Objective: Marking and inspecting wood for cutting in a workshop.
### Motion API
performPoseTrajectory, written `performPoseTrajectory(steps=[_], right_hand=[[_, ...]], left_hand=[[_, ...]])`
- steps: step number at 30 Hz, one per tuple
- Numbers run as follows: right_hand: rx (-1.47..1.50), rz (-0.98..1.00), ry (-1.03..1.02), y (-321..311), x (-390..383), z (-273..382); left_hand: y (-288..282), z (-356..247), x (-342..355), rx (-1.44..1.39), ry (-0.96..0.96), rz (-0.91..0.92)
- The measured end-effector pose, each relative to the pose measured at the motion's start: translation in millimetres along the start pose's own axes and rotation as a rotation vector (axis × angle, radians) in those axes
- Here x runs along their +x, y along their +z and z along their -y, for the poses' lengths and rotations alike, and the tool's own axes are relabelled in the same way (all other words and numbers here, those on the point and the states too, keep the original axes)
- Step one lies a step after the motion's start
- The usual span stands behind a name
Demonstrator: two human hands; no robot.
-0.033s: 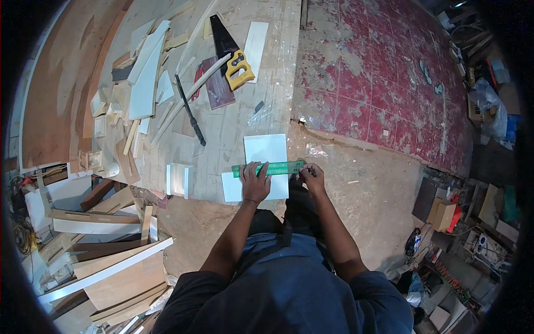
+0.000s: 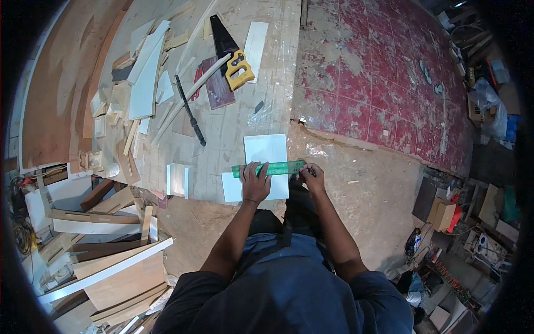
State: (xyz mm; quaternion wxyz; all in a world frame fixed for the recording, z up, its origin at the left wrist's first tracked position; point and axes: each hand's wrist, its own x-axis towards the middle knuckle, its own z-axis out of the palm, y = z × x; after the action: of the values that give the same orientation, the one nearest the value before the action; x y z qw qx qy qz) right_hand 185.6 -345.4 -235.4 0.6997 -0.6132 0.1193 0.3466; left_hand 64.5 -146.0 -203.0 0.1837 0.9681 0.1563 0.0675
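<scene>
A person's left hand presses flat, fingers spread, on a green ruler laid across a white board at the picture's centre. The right hand, fingers pinched together at the ruler's 3 o'clock end, may hold something too small to tell. A yellow-handled handsaw lies well apart at 11 o'clock among wood offcuts.
</scene>
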Motion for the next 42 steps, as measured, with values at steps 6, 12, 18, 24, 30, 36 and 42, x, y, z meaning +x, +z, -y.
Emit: performPoseTrajectory(steps=[6, 12, 18, 24, 30, 36, 42], right_hand=[[-0.007, -0.024, 0.006, 1.0, -0.8, -2.2], [-0.041, -0.025, 0.016, 0.6, -0.5, -2.7], [-0.02, -0.01, -0.021, 0.3, -1.0, -1.8], [-0.024, -0.033, -0.019, -0.9, 0.2, -2.3], [-0.035, -0.016, 0.001, 0.2, -0.2, -0.5], [-0.106, 0.003, -0.006, 11.0, -4.8, 0.6], [-0.253, -0.005, 0.008, 27.9, -7.7, -2.0]], left_hand=[[0.9, 2.1, -0.4, -0.027, 0.012, -0.006], [1.8, 2.7, -0.4, -0.037, 0.017, -0.013], [1.6, 2.9, -0.1, -0.033, 0.027, -0.026], [0.8, 0.7, 0.5, -0.023, 0.023, -0.021], [1.1, 1.2, -0.4, -0.015, 0.02, -0.034], [1.9, 3.3, -2.0, 0.014, -0.035, -0.05], [-0.8, -1.0, 0.5, -0.027, -0.095, -0.047]])
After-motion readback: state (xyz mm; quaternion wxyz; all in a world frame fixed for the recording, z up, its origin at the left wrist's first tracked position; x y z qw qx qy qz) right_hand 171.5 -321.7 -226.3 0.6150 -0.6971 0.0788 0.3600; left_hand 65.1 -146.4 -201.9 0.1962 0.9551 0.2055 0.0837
